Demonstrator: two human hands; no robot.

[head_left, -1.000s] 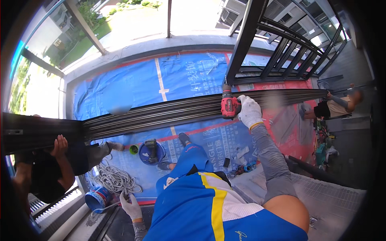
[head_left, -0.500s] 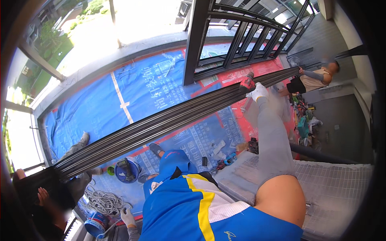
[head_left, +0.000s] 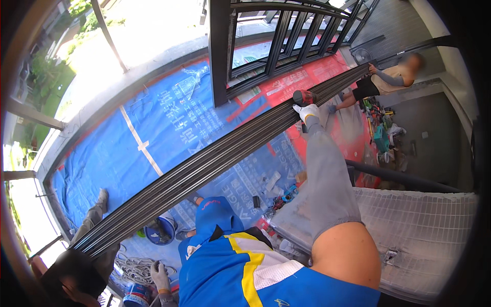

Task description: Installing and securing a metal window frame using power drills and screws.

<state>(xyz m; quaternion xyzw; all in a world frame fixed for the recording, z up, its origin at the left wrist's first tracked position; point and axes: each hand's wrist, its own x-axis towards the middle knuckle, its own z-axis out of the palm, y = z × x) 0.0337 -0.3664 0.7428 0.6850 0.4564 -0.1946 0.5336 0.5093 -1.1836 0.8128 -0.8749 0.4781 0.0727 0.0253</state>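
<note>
At the end of my outstretched arm, my right hand point(head_left: 308, 112) in a white glove grips a red and black cordless drill point(head_left: 304, 97). The drill is against a long dark bundle of metal profiles point(head_left: 215, 158), which crosses the view diagonally. My left hand point(head_left: 160, 277), also gloved, hangs low at the lower left, fingers loosely apart and nothing visible in them. Beside it lies a coil of grey rope point(head_left: 134, 268). A person point(head_left: 394, 79) holds the far right end of the bundle. Another person point(head_left: 76, 273) is at its left end.
Blue protective sheeting point(head_left: 110, 148) and red sheeting point(head_left: 332, 69) cover the floor. A dark framed window panel point(head_left: 219, 61) stands at the back. A blue bucket point(head_left: 169, 221) with a tool in it is below the bundle. Scattered tools point(head_left: 379, 128) lie right; a mesh-covered block point(head_left: 409, 225) is near.
The view has shifted, so the window panel and bundle sit further left. My right hand, with the drill, now sits closer over the bundle. The right-hand person still holds its end.
</note>
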